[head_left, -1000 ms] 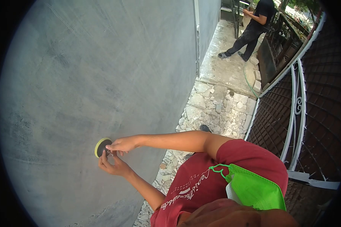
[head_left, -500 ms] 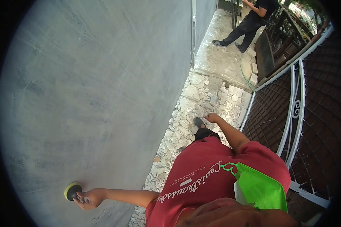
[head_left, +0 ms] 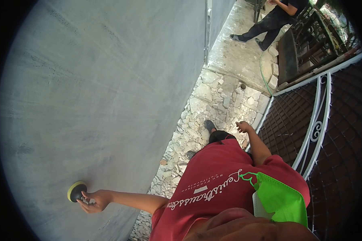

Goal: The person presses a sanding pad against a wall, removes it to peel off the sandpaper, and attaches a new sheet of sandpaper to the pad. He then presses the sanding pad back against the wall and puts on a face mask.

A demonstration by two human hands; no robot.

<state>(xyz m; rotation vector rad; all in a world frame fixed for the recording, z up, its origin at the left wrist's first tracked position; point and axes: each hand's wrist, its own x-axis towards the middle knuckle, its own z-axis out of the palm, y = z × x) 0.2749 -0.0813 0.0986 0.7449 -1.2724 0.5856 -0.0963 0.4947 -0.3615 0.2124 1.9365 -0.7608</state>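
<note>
My left hand (head_left: 95, 201) grips a round black pad with a yellow-green edge (head_left: 77, 191). The pad lies against the grey wall (head_left: 108, 88) at the lower left, with my fingers curled over its near side. Away from the wall, my right hand (head_left: 242, 127) hangs over the rubble, empty, its fingers loosely bent and partly apart.
Broken stone (head_left: 181, 138) covers the ground beside the wall. A white metal gate (head_left: 317, 130) stands at the right. Farther off, a person in dark clothes (head_left: 271, 26) stands on concrete (head_left: 229, 52) near a green hose (head_left: 262, 68). A green mask (head_left: 279, 199) hangs at my chest.
The pad and my left hand sit slightly higher in view. My right hand has shifted right, its fingers looser. The view has tilted a little, and the other person appears farther right.
</note>
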